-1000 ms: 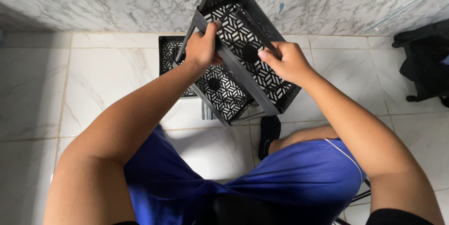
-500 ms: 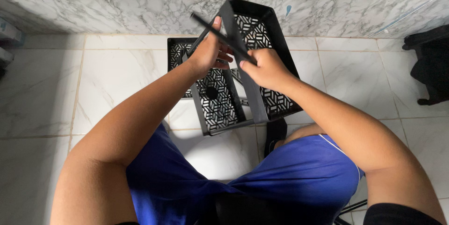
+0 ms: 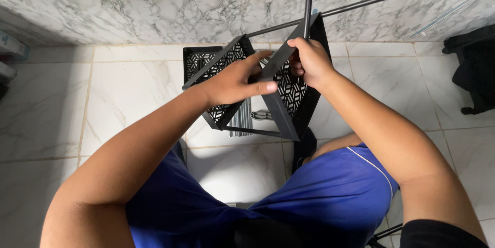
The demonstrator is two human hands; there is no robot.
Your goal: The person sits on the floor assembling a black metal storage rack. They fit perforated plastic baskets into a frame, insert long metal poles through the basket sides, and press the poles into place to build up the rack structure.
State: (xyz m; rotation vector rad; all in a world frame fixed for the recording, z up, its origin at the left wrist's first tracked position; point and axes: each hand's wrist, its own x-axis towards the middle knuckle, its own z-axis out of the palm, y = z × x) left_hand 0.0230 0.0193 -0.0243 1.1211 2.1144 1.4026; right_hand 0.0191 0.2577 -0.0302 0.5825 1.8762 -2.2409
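Two hands on a black lattice shelf panel

Left hand [image 3: 234,80] and right hand [image 3: 308,61] each clench the tilted lattice panel [image 3: 290,91]; metal rods [image 3: 361,3] run out of frame, perhaps attached.

Matt black perforated shelf panels [image 3: 291,91], probably plastic; smooth metal rods [image 3: 361,3]; glossy marble floor [image 3: 129,93].

White marble-tile floor [image 3: 129,98], black lattice panel [image 3: 198,57] flat by the wall, metal rods [image 3: 242,119], black bag [image 3: 474,72]

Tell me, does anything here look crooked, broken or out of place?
Nothing looks broken. The two black perforated shelf panels are held tilted, off the floor, by the left hand and right hand. Thin dark metal rods stick out at different angles, so the frame looks askew.
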